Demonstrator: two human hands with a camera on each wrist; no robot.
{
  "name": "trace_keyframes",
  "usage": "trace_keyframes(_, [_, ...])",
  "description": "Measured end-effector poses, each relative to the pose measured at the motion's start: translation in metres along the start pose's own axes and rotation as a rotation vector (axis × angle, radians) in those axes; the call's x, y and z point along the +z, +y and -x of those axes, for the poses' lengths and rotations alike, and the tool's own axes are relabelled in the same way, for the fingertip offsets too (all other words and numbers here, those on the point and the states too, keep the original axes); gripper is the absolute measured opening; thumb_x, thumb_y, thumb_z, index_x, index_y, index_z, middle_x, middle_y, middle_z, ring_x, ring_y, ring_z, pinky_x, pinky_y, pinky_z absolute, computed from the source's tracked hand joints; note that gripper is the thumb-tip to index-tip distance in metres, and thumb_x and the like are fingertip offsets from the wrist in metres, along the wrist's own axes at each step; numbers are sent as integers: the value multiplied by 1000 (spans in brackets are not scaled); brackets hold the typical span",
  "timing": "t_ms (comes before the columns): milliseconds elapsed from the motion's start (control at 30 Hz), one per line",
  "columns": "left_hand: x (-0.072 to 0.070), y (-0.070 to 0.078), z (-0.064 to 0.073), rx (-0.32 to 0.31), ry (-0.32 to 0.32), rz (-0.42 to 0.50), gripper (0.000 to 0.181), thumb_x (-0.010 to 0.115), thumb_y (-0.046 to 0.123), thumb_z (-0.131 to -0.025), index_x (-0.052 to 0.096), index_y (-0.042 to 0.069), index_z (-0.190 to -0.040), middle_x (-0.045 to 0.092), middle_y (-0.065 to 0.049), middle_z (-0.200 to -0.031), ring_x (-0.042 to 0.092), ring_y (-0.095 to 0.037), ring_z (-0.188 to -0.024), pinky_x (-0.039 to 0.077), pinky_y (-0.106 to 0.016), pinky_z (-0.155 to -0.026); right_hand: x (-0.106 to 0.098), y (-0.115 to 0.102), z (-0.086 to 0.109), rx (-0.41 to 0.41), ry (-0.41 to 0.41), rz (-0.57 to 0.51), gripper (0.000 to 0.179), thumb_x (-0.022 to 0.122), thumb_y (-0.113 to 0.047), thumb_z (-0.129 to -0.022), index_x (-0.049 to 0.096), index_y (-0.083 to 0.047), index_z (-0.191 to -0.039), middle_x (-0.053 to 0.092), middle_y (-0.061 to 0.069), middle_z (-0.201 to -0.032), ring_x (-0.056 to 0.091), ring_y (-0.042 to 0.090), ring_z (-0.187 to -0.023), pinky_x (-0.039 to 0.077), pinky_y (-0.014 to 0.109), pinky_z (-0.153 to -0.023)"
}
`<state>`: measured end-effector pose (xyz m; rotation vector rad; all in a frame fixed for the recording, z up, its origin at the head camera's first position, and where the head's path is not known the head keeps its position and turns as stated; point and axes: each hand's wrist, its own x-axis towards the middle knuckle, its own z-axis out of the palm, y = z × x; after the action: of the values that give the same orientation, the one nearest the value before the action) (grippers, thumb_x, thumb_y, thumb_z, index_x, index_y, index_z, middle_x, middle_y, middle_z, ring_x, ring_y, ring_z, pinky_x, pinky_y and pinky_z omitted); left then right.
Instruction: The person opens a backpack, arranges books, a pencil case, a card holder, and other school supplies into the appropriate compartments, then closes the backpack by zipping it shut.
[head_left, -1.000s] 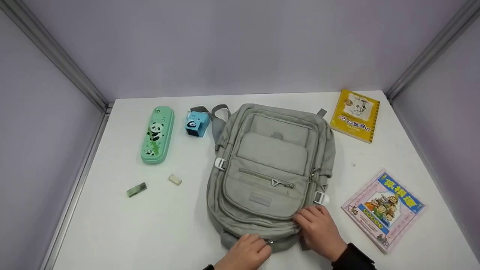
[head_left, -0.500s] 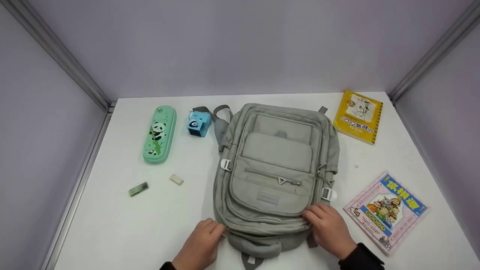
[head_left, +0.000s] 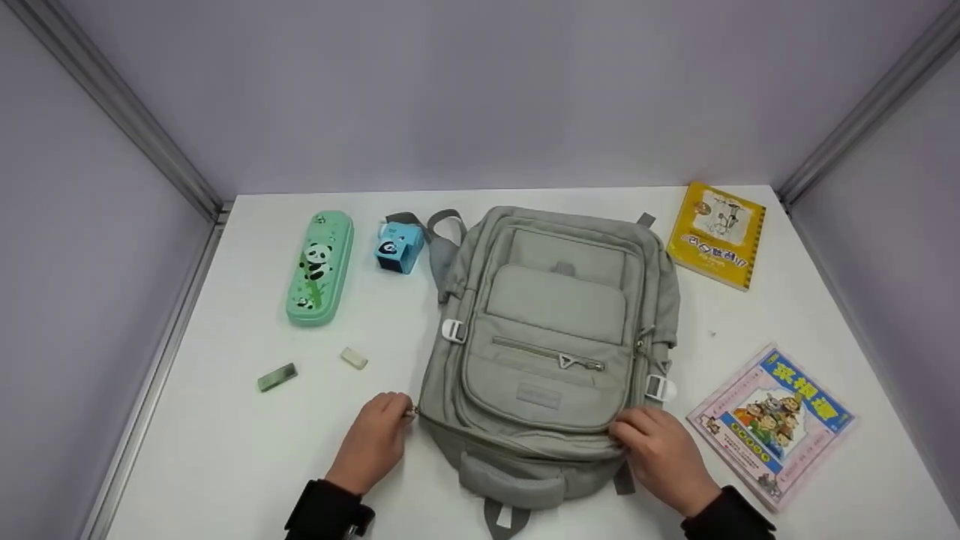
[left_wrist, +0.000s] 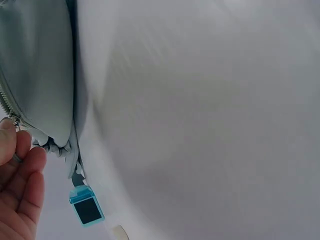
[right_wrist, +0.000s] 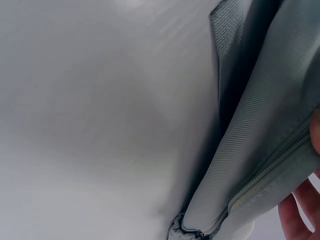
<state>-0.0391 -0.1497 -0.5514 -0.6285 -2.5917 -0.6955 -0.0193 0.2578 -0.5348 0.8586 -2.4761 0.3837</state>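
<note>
A grey backpack (head_left: 555, 300) lies front side up on the white table, its top handle (head_left: 510, 484) toward the person. At its lower left edge, my left hand (head_left: 371, 442) pinches a zipper pull (left_wrist: 16, 121) between thumb and forefinger. The zipper teeth (left_wrist: 6, 100) run up from the pull in the left wrist view. On the opposite side my right hand (head_left: 664, 457) grips the backpack's fabric at the lower right edge. A closed-looking stretch of zipper (right_wrist: 270, 167) runs beside those fingers in the right wrist view.
Left of the backpack lie a green panda pencil case (head_left: 320, 270), a blue box-shaped item (head_left: 400, 247), a pale eraser-like block (head_left: 353, 358) and a small green block (head_left: 277, 377). A yellow book (head_left: 718, 234) and a pink-and-blue book (head_left: 772, 427) lie to its right.
My left hand has moved from the top end near the handle, around the corner, and up the backpack's left side with the zipper pull. My right hand keeps its grip on the right edge.
</note>
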Motion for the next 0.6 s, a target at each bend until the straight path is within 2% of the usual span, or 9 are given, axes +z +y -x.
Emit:
trace_keyframes(67, [0, 1, 1, -26, -17, 39, 29, 74, -8, -79, 55, 11, -88, 59, 1, -81, 59, -12, -75, 50, -28, -69, 1, 0, 1, 7, -6, -2, 27, 63, 2, -71, 68, -18, -90, 65, -3, -92, 60, 15, -83, 48, 31, -75])
trace_keyframes(167, [-3, 5, 2, -91, -87, 100, 24, 74, -4, -82, 56, 10, -91, 60, 1, -87, 61, -12, -81, 52, -28, -73, 0, 0, 2, 27, -40, -8, 32, 65, 7, -70, 67, -18, -91, 64, -3, -92, 61, 15, -85, 49, 33, -76])
trace_keyframes(267, [-8, 10, 2, -161, -171, 161, 21, 75, 3, -85, 58, 9, -95, 61, 0, -91, 60, -12, -86, 52, -29, -76, -3, -2, 0, 66, -118, -26, 38, 69, 10, -67, 66, -18, -92, 63, -5, -94, 60, 14, -88, 49, 34, -78])
trace_keyframes(333, [-10, 12, 2, -180, -194, 177, 19, 75, 7, -86, 60, 9, -96, 61, 0, -92, 59, -12, -87, 52, -30, -77, -7, -6, -3, 103, -181, -35, 39, 68, 10, -66, 66, -18, -93, 62, -5, -95, 59, 13, -89, 49, 35, -79])
trace_keyframes(433, [-11, 15, 2, -194, -169, 186, 15, 73, 4, -87, 61, 7, -97, 62, -1, -91, 60, -11, -84, 52, -27, -74, -14, -16, -12, 135, -229, -58, 44, 64, 10, -62, 65, -19, -94, 61, -6, -96, 57, 12, -90, 48, 36, -81])
trace_keyframes(500, [-12, 19, 0, -201, -125, 177, 14, 70, -1, -88, 61, 6, -97, 62, -2, -92, 63, -12, -84, 54, -26, -73, -17, -28, -20, 126, -206, -76, 45, 62, 9, -59, 65, -18, -95, 60, -6, -96, 56, 12, -90, 46, 36, -80])
trace_keyframes(600, [-17, 26, -4, -260, -91, 162, 19, 66, -7, -89, 64, 2, -105, 60, -9, -103, 66, -17, -87, 56, -28, -74, -16, -53, -34, 80, -133, -90, 41, 70, 2, -60, 64, -18, -95, 61, -5, -96, 56, 12, -90, 45, 35, -78])
